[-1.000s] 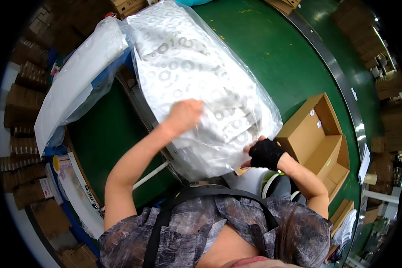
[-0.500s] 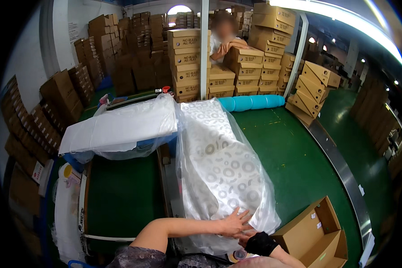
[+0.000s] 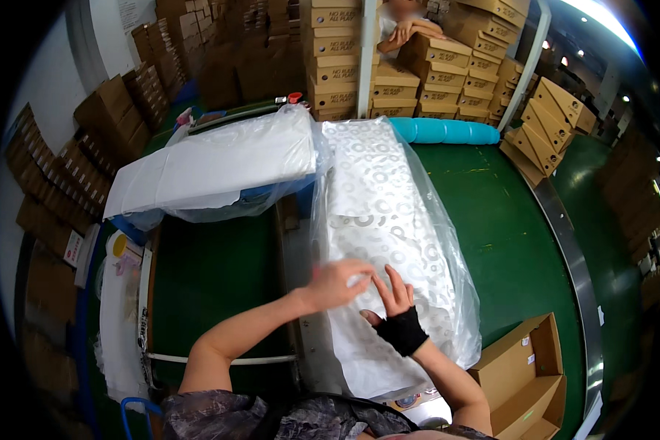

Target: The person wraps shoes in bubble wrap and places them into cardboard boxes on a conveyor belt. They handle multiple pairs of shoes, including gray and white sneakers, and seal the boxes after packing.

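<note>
Both hands flat, open on clear-plastic-wrapped white ring-patterned bundle (image 3: 389, 242): your left hand (image 3: 335, 282) has shifted beside right hand (image 3: 396, 297); no grip.

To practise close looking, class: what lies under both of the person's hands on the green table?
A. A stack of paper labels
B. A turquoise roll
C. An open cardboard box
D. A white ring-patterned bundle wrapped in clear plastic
D: the left hand and the right hand, in a black wrist wrap, both rest on the plastic-wrapped white patterned bundle; the open cardboard box and turquoise roll lie apart.
</note>
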`<control>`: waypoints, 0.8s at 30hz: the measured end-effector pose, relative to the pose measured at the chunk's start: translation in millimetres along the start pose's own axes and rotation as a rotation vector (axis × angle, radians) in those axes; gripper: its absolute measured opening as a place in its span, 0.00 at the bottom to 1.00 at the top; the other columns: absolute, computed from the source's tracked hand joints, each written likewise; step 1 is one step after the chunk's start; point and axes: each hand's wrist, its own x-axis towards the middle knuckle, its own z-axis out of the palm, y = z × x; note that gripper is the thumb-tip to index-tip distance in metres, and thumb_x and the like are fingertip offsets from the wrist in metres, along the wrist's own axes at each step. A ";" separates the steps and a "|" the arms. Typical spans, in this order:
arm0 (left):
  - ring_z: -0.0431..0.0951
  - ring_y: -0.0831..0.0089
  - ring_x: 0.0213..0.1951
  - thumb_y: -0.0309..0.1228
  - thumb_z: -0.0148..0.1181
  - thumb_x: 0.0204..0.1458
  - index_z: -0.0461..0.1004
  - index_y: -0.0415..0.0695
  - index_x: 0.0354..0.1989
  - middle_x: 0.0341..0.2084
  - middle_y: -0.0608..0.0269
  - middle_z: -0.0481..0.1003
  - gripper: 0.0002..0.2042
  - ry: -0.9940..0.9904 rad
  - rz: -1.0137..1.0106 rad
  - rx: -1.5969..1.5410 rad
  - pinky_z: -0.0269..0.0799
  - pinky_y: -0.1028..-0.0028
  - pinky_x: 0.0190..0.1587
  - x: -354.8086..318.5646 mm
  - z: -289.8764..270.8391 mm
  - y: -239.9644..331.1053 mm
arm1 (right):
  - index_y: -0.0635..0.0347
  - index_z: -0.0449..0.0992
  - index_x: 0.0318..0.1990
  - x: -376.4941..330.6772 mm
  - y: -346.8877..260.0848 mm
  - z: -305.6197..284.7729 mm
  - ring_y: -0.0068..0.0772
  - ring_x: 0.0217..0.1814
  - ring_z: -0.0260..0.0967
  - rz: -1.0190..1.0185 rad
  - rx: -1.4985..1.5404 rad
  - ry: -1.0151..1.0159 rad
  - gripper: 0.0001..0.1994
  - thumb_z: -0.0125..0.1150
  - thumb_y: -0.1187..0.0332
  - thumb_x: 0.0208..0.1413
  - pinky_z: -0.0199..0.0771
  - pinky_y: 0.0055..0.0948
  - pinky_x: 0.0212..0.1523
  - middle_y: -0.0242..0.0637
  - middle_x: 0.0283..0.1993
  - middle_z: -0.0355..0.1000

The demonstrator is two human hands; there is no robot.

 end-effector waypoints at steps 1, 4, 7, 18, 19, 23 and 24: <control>0.75 0.58 0.37 0.26 0.58 0.45 0.73 0.36 0.37 0.35 0.51 0.74 0.10 0.038 -0.026 0.053 0.71 0.70 0.40 -2.3 -8.3 -12.9 | 0.55 0.59 0.58 1.2 13.9 18.9 0.50 0.67 0.42 0.074 -0.127 -0.063 0.34 0.62 0.55 0.41 0.46 0.53 0.58 0.49 0.64 0.47; 0.74 0.58 0.39 0.26 0.57 0.46 0.73 0.36 0.36 0.35 0.50 0.73 0.10 0.124 -0.006 0.170 0.70 0.70 0.41 -7.4 -39.8 -41.8 | 0.50 0.57 0.59 -13.2 82.0 51.6 0.49 0.69 0.36 0.248 -0.400 -0.239 0.35 0.57 0.49 0.43 0.34 0.62 0.58 0.47 0.66 0.43; 0.73 0.57 0.38 0.26 0.56 0.47 0.72 0.36 0.35 0.34 0.49 0.73 0.08 0.225 -0.033 0.320 0.69 0.68 0.41 -11.2 -87.9 -89.1 | 0.53 0.57 0.59 -8.5 95.1 35.7 0.51 0.68 0.38 0.387 -0.370 -0.243 0.35 0.57 0.50 0.44 0.33 0.63 0.59 0.48 0.65 0.45; 0.48 0.55 0.62 0.51 0.40 0.54 0.57 0.44 0.58 0.60 0.53 0.51 0.28 0.261 -0.704 0.977 0.43 0.46 0.58 74.3 -219.3 -258.4 | 0.54 0.62 0.56 -13.6 93.5 40.7 0.49 0.68 0.39 0.319 -0.450 -0.175 0.32 0.58 0.51 0.43 0.33 0.55 0.61 0.46 0.65 0.47; 0.44 0.57 0.63 0.53 0.38 0.54 0.55 0.47 0.60 0.62 0.55 0.48 0.29 0.149 -0.809 0.938 0.39 0.42 0.58 78.4 -218.1 -260.3 | 0.54 0.62 0.56 -12.9 93.1 41.4 0.49 0.68 0.39 0.326 -0.450 -0.185 0.32 0.58 0.51 0.43 0.34 0.55 0.60 0.46 0.65 0.47; 0.40 0.58 0.65 0.55 0.33 0.55 0.52 0.56 0.62 0.63 0.59 0.45 0.28 0.082 -0.846 0.934 0.34 0.35 0.56 78.9 -209.3 -284.7 | 0.55 0.62 0.56 -15.6 97.8 43.4 0.50 0.68 0.40 0.289 -0.469 -0.168 0.32 0.58 0.51 0.42 0.35 0.55 0.60 0.47 0.64 0.48; 0.41 0.57 0.65 0.54 0.34 0.55 0.53 0.57 0.61 0.63 0.61 0.45 0.27 0.074 -0.846 0.930 0.34 0.35 0.56 77.3 -207.7 -285.7 | 0.55 0.62 0.56 -14.4 97.8 42.7 0.50 0.67 0.40 0.286 -0.470 -0.169 0.32 0.58 0.51 0.42 0.36 0.55 0.60 0.47 0.64 0.49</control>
